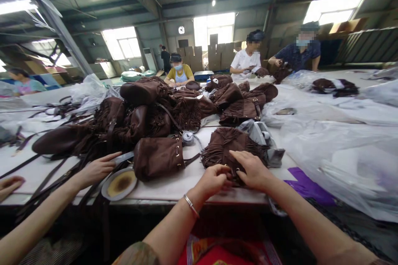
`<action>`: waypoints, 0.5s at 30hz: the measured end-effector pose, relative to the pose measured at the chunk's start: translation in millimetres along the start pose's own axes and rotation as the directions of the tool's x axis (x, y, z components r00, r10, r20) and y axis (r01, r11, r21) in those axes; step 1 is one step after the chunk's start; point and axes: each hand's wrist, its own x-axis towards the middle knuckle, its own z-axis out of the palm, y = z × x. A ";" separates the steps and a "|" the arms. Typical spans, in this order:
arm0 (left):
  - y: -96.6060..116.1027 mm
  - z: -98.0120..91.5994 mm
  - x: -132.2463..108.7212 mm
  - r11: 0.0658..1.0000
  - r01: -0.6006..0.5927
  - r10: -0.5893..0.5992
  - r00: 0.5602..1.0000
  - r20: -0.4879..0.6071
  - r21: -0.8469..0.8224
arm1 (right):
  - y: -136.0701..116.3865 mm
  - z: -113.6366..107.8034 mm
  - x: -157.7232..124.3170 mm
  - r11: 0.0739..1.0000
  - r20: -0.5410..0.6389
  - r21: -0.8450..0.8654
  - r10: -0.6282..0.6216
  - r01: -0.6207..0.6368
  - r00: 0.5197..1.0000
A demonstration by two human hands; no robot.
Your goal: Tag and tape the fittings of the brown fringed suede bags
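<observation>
A dark brown fringed bag [222, 138] lies on the table in front of me, its eyelet edge toward me. My left hand [214, 180], a silver bangle on its wrist, is closed in a pinch at that near edge. The fingertips are slightly blurred, and any small part between them is hidden. My right hand [253, 169] rests on the bag's right side, fingers stretched over the surface and thumb apart near an eyelet. Left of the fringed bag lies a smoother brown bucket bag [160, 157] with metal eyelets. Behind the fringed bag stands a grey tape dispenser [263, 134].
A neighbour's hand [98, 169] at left holds a flat pale strip above a dish of yellowish material [120, 184]. Brown bags [149, 109] are heaped behind. Clear plastic [338, 153] and a purple piece [309, 184] lie at right. Several co-workers sit or stand beyond.
</observation>
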 end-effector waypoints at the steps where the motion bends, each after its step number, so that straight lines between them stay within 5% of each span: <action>1: -0.1 2.1 -0.2 0.996 0.054 -0.055 0.998 -0.017 -0.064 | 0.3 0.8 2.9 0.998 0.081 -0.052 -0.012 0.017 0.997; 6: 0.3 19.7 7.6 0.971 0.222 -0.227 0.972 -0.061 -0.084 | -9.1 0.5 6.8 0.983 0.242 -0.169 -0.027 0.069 0.970; 11: -1.4 34.4 21.7 0.899 0.380 -0.387 0.922 0.012 -0.215 | -11.4 -2.2 -6.3 0.964 0.206 -0.265 0.028 0.028 0.978; 15: -12.4 31.1 24.4 0.843 0.426 -0.415 0.903 0.107 -0.327 | 12.2 -10.4 -39.1 0.937 0.081 -0.346 0.087 -0.054 0.993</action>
